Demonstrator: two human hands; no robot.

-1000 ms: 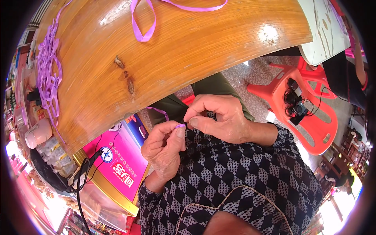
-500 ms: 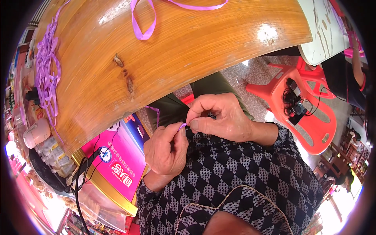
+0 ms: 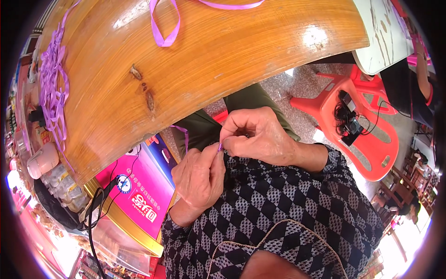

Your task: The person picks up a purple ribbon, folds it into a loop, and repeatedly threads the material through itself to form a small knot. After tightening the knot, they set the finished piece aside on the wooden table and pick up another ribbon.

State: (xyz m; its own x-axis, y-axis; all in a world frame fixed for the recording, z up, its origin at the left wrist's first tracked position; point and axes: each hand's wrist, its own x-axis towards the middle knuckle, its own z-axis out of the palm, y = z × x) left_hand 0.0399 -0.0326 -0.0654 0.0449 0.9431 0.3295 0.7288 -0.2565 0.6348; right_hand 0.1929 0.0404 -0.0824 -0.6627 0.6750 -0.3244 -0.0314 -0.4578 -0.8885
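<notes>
Close in front of my body, below the table edge, my left hand [image 3: 200,179] and my right hand [image 3: 261,138] meet at the fingertips. Both pinch a narrow purple ribbon [image 3: 220,147], and only a small bit of it shows between them. A loose length of ribbon [image 3: 186,135] hangs by the table edge above my left hand. What the fingertips do with the ribbon is mostly covered by my fingers. On the wooden table [image 3: 209,65], a ribbon loop [image 3: 165,41] lies at the far side, and a tangled heap of purple ribbon [image 3: 55,86] spreads along the left.
At the right stands a red plastic stool [image 3: 367,135] with black cables and small devices [image 3: 349,122] on it. A pink and gold box [image 3: 139,190] lies left of me, beside a black cable [image 3: 93,232]. A person in dark clothes [image 3: 404,93] is at the far right.
My fingertips have drawn closer together, so less ribbon shows between them. The left hand has tilted slightly toward the right one. The view has shifted a little.
</notes>
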